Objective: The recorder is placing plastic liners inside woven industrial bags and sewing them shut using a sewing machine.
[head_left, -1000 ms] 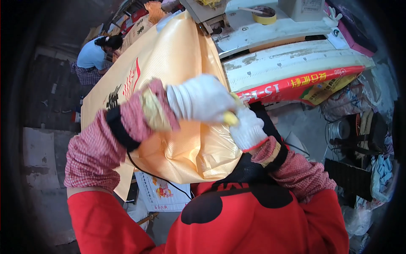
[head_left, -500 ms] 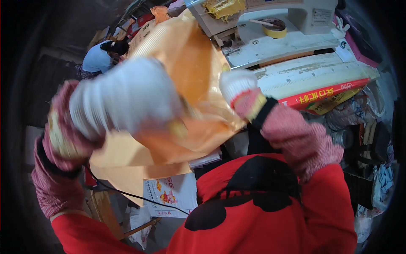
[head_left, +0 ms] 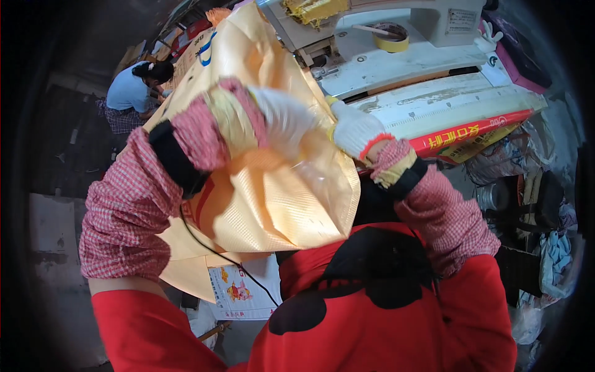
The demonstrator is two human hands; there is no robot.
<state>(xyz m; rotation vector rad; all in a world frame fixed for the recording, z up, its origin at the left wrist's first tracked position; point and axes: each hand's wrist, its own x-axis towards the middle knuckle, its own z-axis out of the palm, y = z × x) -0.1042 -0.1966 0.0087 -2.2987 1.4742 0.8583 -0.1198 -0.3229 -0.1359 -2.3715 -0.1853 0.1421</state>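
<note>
A big yellow-orange woven sack [head_left: 273, 204] with red and blue print hangs folded in front of my chest. My left hand [head_left: 282, 118], in a white glove with a pink checked sleeve cover, grips its upper fold near the middle. My right hand [head_left: 354, 127], also in a white glove, pinches the sack's edge just to the right, close to the left hand. A clear inner liner shows in the sack between my hands. I wear a red and black apron [head_left: 372, 310].
A white sewing machine table [head_left: 434, 93] with a roll of yellow tape [head_left: 392, 37] stands beyond the sack. Another person in a light blue top [head_left: 133, 93] crouches at the upper left. Printed sacks lie below, and clutter fills the right side.
My left hand has dropped from close to the camera and moved right, to the sack's upper fold. The right hand has stayed on the sack's edge. The sack has shifted lower.
</note>
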